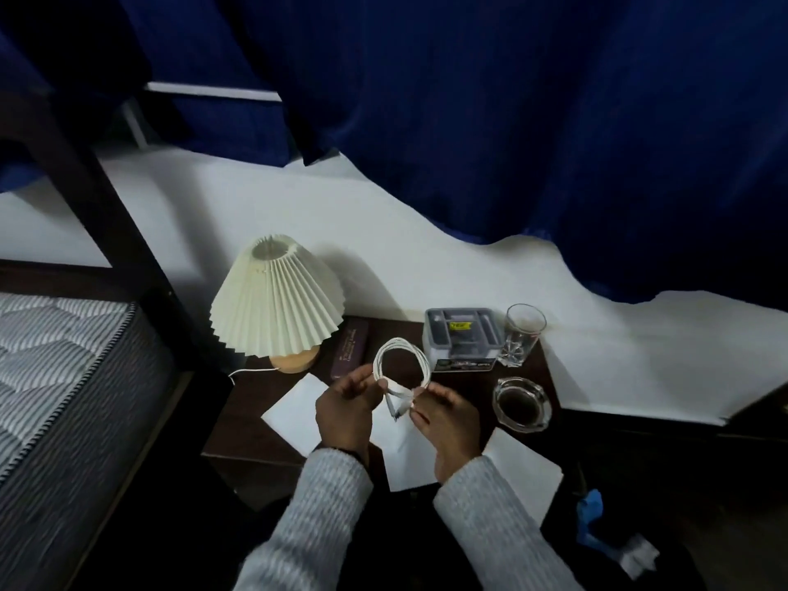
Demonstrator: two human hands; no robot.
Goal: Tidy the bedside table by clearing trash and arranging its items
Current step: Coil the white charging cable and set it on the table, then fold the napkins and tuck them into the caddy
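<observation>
1. The left hand [347, 405] and right hand [445, 415] meet above the front of the bedside table [239, 420]; both grasp the white cable [423, 360], the left with its fingers curled round the gathered bottom of the coil, the right pinching the loose ends just beside it.
2. The cable is held in the air as a small loop standing up from the hands, not touching the table; it looks light, limp and a little springy, so the loop will likely open if let go; the crossing point where the strands bunch is the best hold, and the plug ends should not be bent sharply.
3. Under the hands lie sheets of white paper [294, 409]; they are thin and flat, and probably easiest to slide to the edge and lift.
4. To the right sits a glass ashtray [496, 403]; it looks heavy, smooth and breakable; I would grip it by the rim.
5. Further back stand a purple case [350, 347], a grey box [462, 334] and a drinking glass [522, 334], the glass being fragile.
6. Farthest, at the back left corner, is the pleated lamp [277, 305]; the shade looks delicate, so take it by its base.
</observation>
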